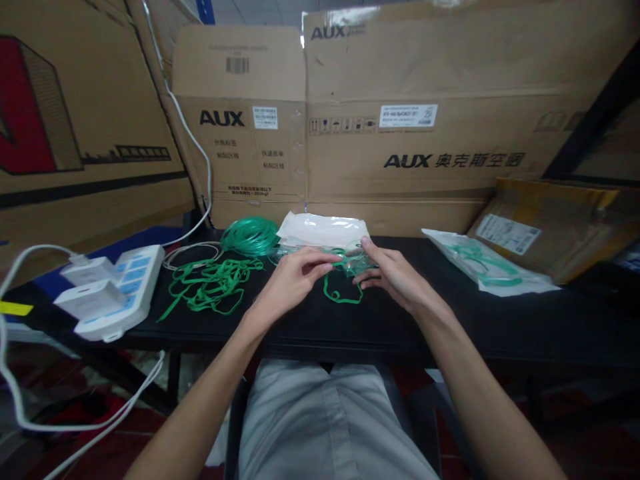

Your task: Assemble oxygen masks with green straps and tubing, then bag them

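Just above the front part of the dark table, my right hand (395, 273) grips a clear, green-tinted plastic mask (354, 264), partly hidden by the fingers. My left hand (303, 270) pinches a green elastic strap (336, 261) at the mask's near side. A loop of that strap hangs below, between the hands. Behind them lies a white paper-and-film pouch (320, 230). Left of my left hand are a tangled heap of green elastic straps (210, 283) and a coil of translucent green tubing (250, 237).
A white power strip (143, 273) with plugged-in chargers (93, 297) and cables sits at the left. On the right, a sealed pouch (487, 260) with green contents lies before a brown carton (545, 223). Large cardboard panels (350, 180) stand along the back.
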Demonstrator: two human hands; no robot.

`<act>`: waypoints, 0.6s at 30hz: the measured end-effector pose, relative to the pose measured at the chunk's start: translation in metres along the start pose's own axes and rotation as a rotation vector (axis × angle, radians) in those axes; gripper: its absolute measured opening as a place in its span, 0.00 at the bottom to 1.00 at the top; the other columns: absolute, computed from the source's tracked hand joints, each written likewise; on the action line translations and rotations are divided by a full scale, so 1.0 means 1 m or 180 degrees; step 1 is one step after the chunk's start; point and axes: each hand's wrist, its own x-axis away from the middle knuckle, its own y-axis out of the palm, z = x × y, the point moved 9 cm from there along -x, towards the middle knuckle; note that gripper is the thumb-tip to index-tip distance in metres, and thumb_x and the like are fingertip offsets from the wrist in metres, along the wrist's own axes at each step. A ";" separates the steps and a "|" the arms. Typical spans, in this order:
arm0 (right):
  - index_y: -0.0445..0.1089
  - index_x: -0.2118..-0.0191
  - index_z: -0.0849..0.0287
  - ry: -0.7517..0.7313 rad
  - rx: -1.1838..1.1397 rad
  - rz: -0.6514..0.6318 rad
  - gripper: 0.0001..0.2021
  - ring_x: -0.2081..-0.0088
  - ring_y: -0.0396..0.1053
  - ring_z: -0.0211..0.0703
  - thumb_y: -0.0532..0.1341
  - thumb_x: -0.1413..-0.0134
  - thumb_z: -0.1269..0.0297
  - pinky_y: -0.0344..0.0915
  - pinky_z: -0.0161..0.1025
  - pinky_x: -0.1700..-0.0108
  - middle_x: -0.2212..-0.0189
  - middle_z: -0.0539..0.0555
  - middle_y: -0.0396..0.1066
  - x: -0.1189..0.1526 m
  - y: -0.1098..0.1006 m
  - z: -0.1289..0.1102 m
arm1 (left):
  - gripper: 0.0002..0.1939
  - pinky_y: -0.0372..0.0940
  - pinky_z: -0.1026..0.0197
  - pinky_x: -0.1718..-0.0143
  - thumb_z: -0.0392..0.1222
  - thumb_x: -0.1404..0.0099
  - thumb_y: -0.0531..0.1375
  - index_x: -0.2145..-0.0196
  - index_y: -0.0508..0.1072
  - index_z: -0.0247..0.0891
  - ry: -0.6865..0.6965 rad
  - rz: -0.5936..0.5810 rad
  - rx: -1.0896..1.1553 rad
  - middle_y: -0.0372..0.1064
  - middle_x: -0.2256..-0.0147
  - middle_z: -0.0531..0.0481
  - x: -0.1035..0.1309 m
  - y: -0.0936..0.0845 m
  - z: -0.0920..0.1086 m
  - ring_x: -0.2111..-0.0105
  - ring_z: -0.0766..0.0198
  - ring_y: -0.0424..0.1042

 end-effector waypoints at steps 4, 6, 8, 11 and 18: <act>0.76 0.54 0.65 0.0013 -0.0009 -0.0068 0.19 0.75 0.75 0.39 0.58 0.33 0.52 0.70 0.30 0.74 0.70 0.57 0.76 0.001 0.003 0.002 | 0.11 0.68 0.59 0.51 0.43 0.30 0.61 0.55 0.82 0.41 0.0089 0.0164 -0.0116 0.78 0.56 0.47 0.002 -0.001 0.007 0.55 0.59 0.75; 0.76 0.53 0.65 -0.0006 0.0006 -0.0066 0.19 0.74 0.75 0.38 0.58 0.33 0.52 0.71 0.30 0.73 0.67 0.58 0.77 0.001 0.004 0.001 | 0.10 0.69 0.59 0.52 0.43 0.31 0.62 0.56 0.82 0.40 0.0084 0.0256 -0.0024 0.78 0.57 0.47 0.002 -0.001 0.006 0.55 0.60 0.76; 0.76 0.53 0.65 -0.0018 0.0012 -0.0036 0.19 0.74 0.75 0.37 0.59 0.33 0.52 0.71 0.30 0.72 0.62 0.59 0.78 0.002 0.004 0.001 | 0.09 0.71 0.60 0.51 0.42 0.32 0.63 0.57 0.81 0.40 0.0056 0.0362 0.0137 0.78 0.56 0.47 0.002 -0.002 0.003 0.56 0.60 0.77; 0.75 0.52 0.66 0.0006 0.0024 -0.0004 0.19 0.74 0.75 0.38 0.58 0.33 0.53 0.72 0.31 0.73 0.62 0.60 0.77 0.003 0.006 0.000 | 0.10 0.73 0.60 0.52 0.40 0.35 0.65 0.56 0.78 0.38 -0.0078 0.0507 0.0488 0.75 0.53 0.46 0.002 -0.004 -0.001 0.57 0.61 0.79; 0.74 0.54 0.66 0.0006 -0.0047 -0.0018 0.19 0.74 0.76 0.40 0.57 0.32 0.53 0.73 0.32 0.73 0.66 0.60 0.77 0.002 0.007 0.000 | 0.11 0.73 0.61 0.53 0.42 0.36 0.67 0.56 0.78 0.38 -0.0202 0.0397 0.0485 0.80 0.62 0.50 0.003 -0.006 0.001 0.59 0.60 0.80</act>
